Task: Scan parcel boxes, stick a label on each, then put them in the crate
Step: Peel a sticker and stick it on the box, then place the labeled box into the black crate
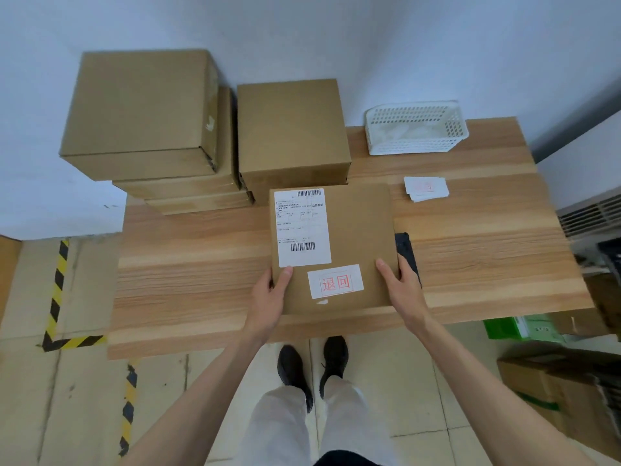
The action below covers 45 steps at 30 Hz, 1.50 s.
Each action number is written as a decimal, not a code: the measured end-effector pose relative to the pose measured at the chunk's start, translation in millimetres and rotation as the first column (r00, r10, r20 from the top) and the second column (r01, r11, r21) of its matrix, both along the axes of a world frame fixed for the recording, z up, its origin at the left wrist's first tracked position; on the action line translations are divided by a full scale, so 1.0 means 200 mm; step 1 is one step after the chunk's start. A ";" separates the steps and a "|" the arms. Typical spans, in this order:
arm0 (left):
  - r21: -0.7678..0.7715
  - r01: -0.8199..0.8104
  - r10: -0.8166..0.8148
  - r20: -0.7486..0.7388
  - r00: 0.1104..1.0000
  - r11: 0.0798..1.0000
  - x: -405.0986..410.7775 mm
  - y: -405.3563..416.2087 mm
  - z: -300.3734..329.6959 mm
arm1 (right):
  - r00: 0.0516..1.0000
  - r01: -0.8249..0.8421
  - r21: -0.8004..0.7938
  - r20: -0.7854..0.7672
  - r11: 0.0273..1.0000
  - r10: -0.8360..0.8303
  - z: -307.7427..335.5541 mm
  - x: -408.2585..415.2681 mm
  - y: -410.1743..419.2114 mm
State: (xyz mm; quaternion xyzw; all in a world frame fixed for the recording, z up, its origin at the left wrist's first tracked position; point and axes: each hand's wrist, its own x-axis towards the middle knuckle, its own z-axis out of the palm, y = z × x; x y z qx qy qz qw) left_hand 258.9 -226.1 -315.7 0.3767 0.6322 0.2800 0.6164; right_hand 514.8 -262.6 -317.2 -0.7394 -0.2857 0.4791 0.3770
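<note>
In the head view, the left hand and the right hand grip the parcel box by its two sides, thumbs on top, above the bench. The box already carries a shipping label and, between the hands, a red-printed sticker. Just beyond the right hand a dark device is partly hidden; the box could knock it when lifted. The white basket is far beyond the right hand, so a long reach may loosen the grip.

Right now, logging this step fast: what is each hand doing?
Left hand: grips the parcel box by its left edge.
Right hand: grips the same box by its right edge.
</note>
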 end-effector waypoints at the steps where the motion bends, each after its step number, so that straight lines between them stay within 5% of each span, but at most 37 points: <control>1: 0.029 0.006 -0.006 0.008 1.000 1.000 0.02 0.01 0.05 | 1.000 0.006 0.018 -0.002 1.000 -0.006 0.07 0.02 0.00; 12: 0.403 0.127 -0.129 -0.023 0.991 0.906 0.39 0.46 0.74 | 0.988 0.102 0.393 0.069 0.914 -0.140 0.81 0.35 0.30; 20: 0.618 0.330 -0.443 0.033 0.896 0.714 1.03 0.63 1.15 | 0.879 0.277 0.577 0.172 0.769 -0.445 1.23 0.83 0.11; 33: 0.739 0.596 -0.908 0.052 0.415 0.315 1.88 0.01 1.49 | 0.385 0.651 0.594 0.278 0.473 -0.880 1.56 1.01 -1.05; 39: 0.753 0.644 -0.979 -0.002 0.206 0.134 2.12 -0.45 1.54 | 0.192 0.751 0.579 0.269 0.318 -0.944 1.59 0.93 -1.55; 45: 0.717 0.695 -0.997 0.018 0.073 0.063 2.40 -0.79 1.51 | 0.068 0.791 0.570 0.281 0.223 -0.957 1.56 1.06 -1.91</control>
